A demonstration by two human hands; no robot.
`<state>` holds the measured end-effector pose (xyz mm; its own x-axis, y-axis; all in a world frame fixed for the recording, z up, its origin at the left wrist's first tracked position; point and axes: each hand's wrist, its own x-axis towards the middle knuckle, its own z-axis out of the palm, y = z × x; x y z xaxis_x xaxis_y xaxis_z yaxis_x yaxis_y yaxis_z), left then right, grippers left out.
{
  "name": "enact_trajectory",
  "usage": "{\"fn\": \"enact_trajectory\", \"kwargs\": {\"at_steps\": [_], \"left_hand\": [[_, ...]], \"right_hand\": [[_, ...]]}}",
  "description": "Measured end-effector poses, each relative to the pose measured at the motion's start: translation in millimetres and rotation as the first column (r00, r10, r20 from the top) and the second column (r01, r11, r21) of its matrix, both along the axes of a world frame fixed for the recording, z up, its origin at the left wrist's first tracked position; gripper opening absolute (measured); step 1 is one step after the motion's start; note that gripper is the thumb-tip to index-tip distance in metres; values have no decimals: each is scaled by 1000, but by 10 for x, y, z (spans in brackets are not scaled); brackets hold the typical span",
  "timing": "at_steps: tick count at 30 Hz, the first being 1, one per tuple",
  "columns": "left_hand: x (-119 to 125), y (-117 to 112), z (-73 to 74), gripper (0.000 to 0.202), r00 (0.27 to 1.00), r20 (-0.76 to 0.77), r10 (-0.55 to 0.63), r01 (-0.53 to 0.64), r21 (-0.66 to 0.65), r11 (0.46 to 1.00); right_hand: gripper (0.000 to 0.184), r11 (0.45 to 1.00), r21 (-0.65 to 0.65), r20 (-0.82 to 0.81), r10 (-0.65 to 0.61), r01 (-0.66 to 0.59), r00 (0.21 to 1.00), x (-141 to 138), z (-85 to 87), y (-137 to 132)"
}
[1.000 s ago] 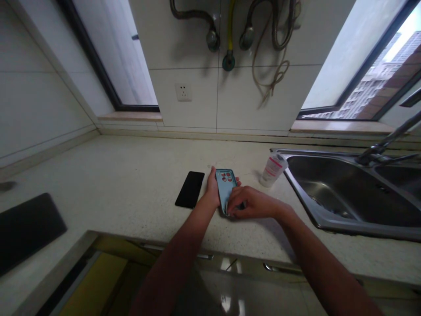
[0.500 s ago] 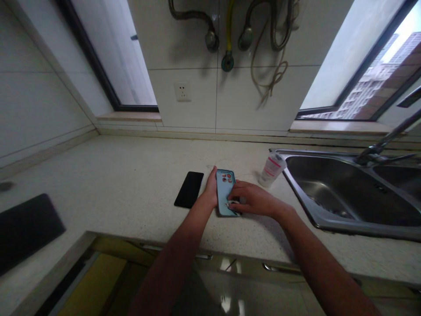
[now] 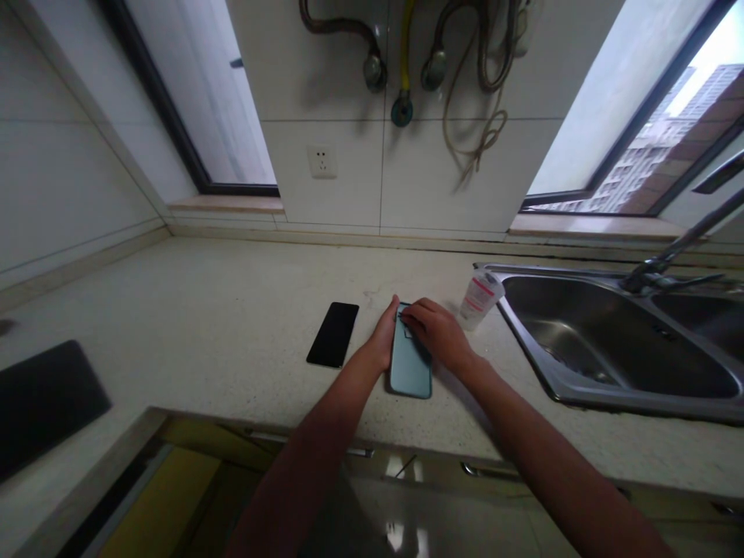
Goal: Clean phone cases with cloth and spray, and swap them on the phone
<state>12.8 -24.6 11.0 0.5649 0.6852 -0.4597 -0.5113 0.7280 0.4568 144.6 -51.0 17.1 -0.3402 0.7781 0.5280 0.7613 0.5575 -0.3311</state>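
A light-blue phone case [image 3: 410, 366] lies flat on the pale counter [image 3: 221, 325] in front of me. My left hand [image 3: 384, 335] grips its left edge, fingers curled along the side. My right hand [image 3: 433, 329] is bent over the case's far end, fingertips pressed down where the camera holes are, hiding them. A black phone [image 3: 333, 334] lies screen up on the counter just left of my left hand, apart from it.
A small white bottle with a pink label [image 3: 480, 298] stands by the steel sink [image 3: 610, 341] at right, with a tap [image 3: 674, 256] behind. A dark flat pad [image 3: 40, 403] lies at far left. Hoses [image 3: 401, 62] and a wall socket [image 3: 322, 161] are on the tiled wall.
My right hand has moved from the case's near end up to its far end, covering the camera holes. The case now lies a little nearer me. The left hand stays on its left edge.
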Motion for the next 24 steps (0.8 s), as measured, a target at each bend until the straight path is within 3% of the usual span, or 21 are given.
{"fn": "enact_trajectory", "kwargs": {"at_steps": [5,9,11,15,17,20,24], "left_hand": [[-22,6,59,51,996,24,91,-91,7,996],[-75,37,97,63,989,31,145,-146,52,988],[-101,54,98,67,986,16,164,-165,70,984],[-131,89,71,56,970,38,240,-242,91,966],[-136,99,47,48,969,67,237,-243,126,962],[-120,89,4,29,978,105,180,-200,225,954],[-71,51,-61,26,994,14,106,-102,413,905]], "right_hand": [[18,967,-5,24,255,-255,967,-68,12,-99],[15,895,-132,-6,430,-427,903,-87,91,-213],[12,877,-184,-30,447,-444,894,-98,110,-238],[11,933,-225,-224,231,-281,947,-103,79,-191],[13,942,-268,-416,76,-202,906,-98,46,-139],[17,922,-366,-678,-171,-125,715,-92,19,-72],[24,840,-529,-784,-431,-118,448,-91,33,-41]]}}
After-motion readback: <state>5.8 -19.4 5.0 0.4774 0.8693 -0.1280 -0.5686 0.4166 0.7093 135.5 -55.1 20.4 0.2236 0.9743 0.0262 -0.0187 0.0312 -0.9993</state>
